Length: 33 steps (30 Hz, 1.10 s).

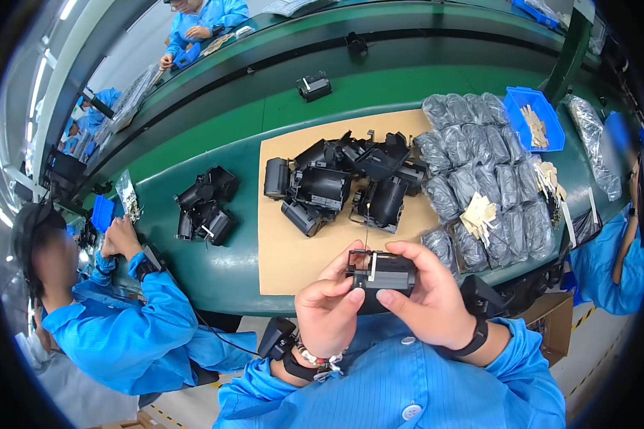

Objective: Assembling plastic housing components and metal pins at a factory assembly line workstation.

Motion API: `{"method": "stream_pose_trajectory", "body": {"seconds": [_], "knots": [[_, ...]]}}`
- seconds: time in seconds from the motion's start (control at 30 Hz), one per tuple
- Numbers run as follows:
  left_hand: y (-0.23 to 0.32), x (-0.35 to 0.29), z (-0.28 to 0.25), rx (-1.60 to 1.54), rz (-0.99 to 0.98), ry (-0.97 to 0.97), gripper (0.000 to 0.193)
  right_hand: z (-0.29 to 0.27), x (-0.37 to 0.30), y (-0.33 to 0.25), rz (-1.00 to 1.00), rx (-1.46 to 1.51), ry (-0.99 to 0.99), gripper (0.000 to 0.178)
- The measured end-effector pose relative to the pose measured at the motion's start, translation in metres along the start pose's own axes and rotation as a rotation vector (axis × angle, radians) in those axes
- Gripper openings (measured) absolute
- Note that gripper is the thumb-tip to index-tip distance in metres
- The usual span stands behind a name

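Observation:
A black plastic housing with a pale strip on its left part is held between my two hands, just off the near edge of the table. My left hand closes on its left end, thumb on the near side. On the right end, my right hand grips it with the thumb in front and the fingers over the top. Beyond my hands, a heap of similar black housings lies on a brown cardboard sheet. What the far fingers touch is partly hidden.
Rows of grey bagged parts fill the right side, with cream strips on top. Behind them stands a blue bin. More housings lie left on the green table; one housing sits on the far belt. Co-workers sit on both sides.

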<state>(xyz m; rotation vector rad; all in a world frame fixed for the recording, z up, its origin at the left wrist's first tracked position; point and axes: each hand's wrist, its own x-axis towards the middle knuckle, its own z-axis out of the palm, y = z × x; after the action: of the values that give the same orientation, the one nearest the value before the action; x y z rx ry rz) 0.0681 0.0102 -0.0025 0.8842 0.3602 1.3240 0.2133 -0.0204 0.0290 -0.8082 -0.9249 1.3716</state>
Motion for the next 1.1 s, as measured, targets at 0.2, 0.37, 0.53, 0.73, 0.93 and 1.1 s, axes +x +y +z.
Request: {"method": "stream_pose_trajectory", "body": {"seconds": [0.2, 0.37, 0.53, 0.73, 0.93, 1.1], "knots": [[0.021, -0.007, -0.002, 0.03, -0.274, 0.059, 0.042, -0.003, 0.005, -0.011, 0.049, -0.255, -0.139, 0.05], [0.022, -0.015, -0.022, 0.067, -0.261, -0.017, 0.039, 0.002, 0.005, -0.004, 0.03, -0.375, -0.144, 0.042], [0.029, -0.018, -0.02, 0.1, -0.257, 0.058, 0.03, 0.012, 0.01, 0.007, -0.005, -0.339, -0.096, 0.032], [0.033, -0.024, -0.021, 0.118, -0.265, 0.115, 0.026, 0.015, 0.011, 0.008, 0.055, -0.301, -0.129, 0.026], [0.041, -0.025, -0.021, 0.178, -0.261, 0.143, 0.021, 0.027, 0.004, 0.015, 0.047, -0.254, -0.055, 0.041], [0.089, 0.015, -0.055, 0.592, 0.372, 0.422, 0.013, 0.003, -0.011, 0.0, -0.334, -0.443, 0.076, 0.055]]}}
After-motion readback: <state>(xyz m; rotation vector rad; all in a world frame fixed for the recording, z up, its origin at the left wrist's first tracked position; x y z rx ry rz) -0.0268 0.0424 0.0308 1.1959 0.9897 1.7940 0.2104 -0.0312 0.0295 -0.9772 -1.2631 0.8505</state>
